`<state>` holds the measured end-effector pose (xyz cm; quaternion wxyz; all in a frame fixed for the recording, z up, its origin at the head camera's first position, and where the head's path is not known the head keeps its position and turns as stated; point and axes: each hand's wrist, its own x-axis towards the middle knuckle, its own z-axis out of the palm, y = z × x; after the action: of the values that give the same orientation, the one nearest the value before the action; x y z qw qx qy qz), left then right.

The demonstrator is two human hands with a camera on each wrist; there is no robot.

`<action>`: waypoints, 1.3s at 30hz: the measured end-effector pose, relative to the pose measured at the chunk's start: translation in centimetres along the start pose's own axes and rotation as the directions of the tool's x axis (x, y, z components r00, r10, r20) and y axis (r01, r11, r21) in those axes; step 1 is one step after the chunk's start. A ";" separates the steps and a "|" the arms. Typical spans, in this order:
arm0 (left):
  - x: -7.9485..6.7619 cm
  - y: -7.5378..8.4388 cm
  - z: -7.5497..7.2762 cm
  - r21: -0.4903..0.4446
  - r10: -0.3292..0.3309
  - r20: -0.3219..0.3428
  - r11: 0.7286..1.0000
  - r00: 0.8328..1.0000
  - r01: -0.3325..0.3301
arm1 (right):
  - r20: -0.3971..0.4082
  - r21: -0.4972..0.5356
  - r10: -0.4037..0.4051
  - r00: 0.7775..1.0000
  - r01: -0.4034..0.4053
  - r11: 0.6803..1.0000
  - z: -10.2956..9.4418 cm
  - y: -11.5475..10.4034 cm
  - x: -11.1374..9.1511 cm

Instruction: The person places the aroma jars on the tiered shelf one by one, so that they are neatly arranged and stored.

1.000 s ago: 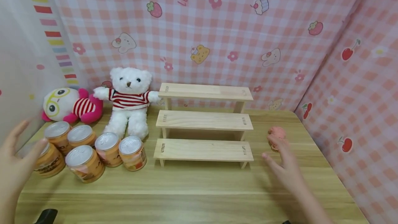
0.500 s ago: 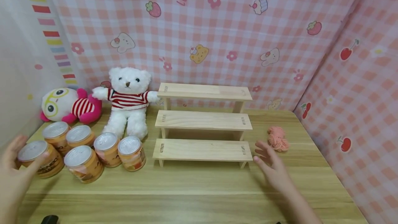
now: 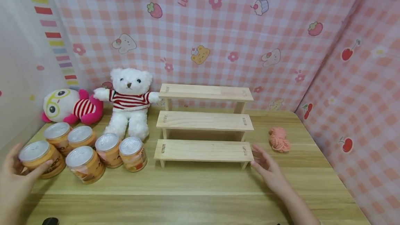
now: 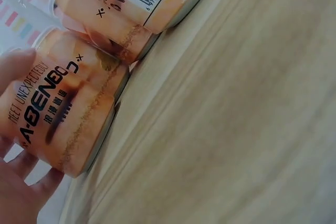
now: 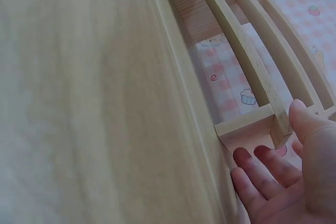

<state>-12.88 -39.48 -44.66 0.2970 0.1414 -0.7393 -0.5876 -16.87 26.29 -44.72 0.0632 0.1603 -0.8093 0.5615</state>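
On my feed, the left hand (image 3: 17, 178) has its fingers curled round the leftmost can (image 3: 45, 156), thumb across the front and the others on the far side. That can stands on the counter (image 3: 175, 190), at the outer left of its group. The right hand (image 3: 271, 175) is at the right end of the wooden stand (image 3: 204, 121), its fingers loosely extended and gripping nothing; whether its thumb touches the lowest board (image 3: 204, 150), I cannot tell.

I judge the step in hand to be securing the can while the right hand settles at the stand. I would firm up thumb and fingers evenly on the can's wall, then raise it straight up before any sideways travel, because the front can (image 3: 85, 166) is close by and could be knocked. At the stand I would use only light contact, since it looks light enough to slide.

From the head view I get the layout and the can lids: the pink yarn (image 3: 279, 140) apart to the right, the white bear (image 3: 129, 103) behind the group. The left wrist view gives me what that hides: the fingertips low on the can, the lettering and the bottom rim by the counter. The right wrist view looks under the lowest board, showing a stand leg (image 5: 247, 124) and the fingers near it, partly lost from above.
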 end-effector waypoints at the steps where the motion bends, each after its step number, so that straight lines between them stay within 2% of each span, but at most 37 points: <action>1: 0.0 -0.1 -0.1 -0.012 -0.010 0.001 1.000 1.000 0.010 | 0.006 0.009 0.006 1.000 -0.006 1.000 0.1 0.0 0.0; 9: -0.4 -0.4 -0.2 0.179 -0.021 0.016 0.984 1.000 0.017 | 0.042 0.117 0.007 0.999 -0.012 0.993 0.3 0.4 0.1; 11: -0.2 -0.5 -0.1 0.136 -0.035 0.009 0.990 0.999 0.034 | 0.046 0.138 0.002 0.999 -0.008 0.990 0.3 0.5 0.1; 14: -0.1 -0.5 0.0 0.021 -0.064 -0.014 0.998 0.998 0.064 | 0.045 0.148 0.007 0.999 -0.013 0.989 0.3 0.6 0.1; 17: -0.3 -0.4 0.0 -0.077 -0.095 -0.033 0.993 0.995 0.092 | 0.043 0.152 0.020 0.999 -0.026 0.988 0.3 0.7 0.1; 22: -0.6 0.0 0.1 -0.088 -0.130 -0.052 0.988 0.990 0.125 | 0.047 0.149 0.019 0.999 -0.026 0.989 0.3 0.8 0.1; 25: -0.4 0.4 0.2 -0.101 -0.141 -0.095 0.986 0.985 0.131 | 0.051 0.152 0.017 0.999 -0.024 0.988 0.2 0.8 0.2; 28: -0.1 0.8 0.2 -0.136 -0.097 -0.140 0.988 0.985 0.077 | 0.054 0.157 0.026 0.998 -0.034 0.987 0.2 0.7 0.2; 30: 0.2 1.1 0.2 -0.199 -0.063 -0.156 0.979 0.986 0.031 | 0.053 0.155 0.030 0.998 -0.038 0.987 0.2 0.6 0.3; 34: 1.0 0.2 -0.3 -0.248 0.064 -0.153 0.964 0.986 -0.101 | 0.049 0.150 0.040 0.998 -0.047 0.988 0.1 0.6 0.3; 35: 1.4 -0.2 -0.5 -0.243 0.091 -0.152 0.962 0.984 -0.126 | 0.048 0.151 0.043 0.998 -0.050 0.987 0.1 0.6 0.3; 38: 2.5 -0.9 -1.1 -0.101 0.191 -0.151 0.973 0.970 -0.208 | 0.049 0.156 0.055 0.997 -0.062 0.986 0.1 0.5 0.3; 39: 2.8 -0.8 -1.1 -0.093 0.200 -0.148 0.972 0.968 -0.215 | 0.049 0.156 0.058 0.997 -0.065 0.986 0.1 0.5 0.3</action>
<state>-14.47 -42.12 -44.52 0.4145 0.0869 -0.6948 -0.5813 -17.29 26.27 -45.14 0.0152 0.1522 -0.7681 0.6218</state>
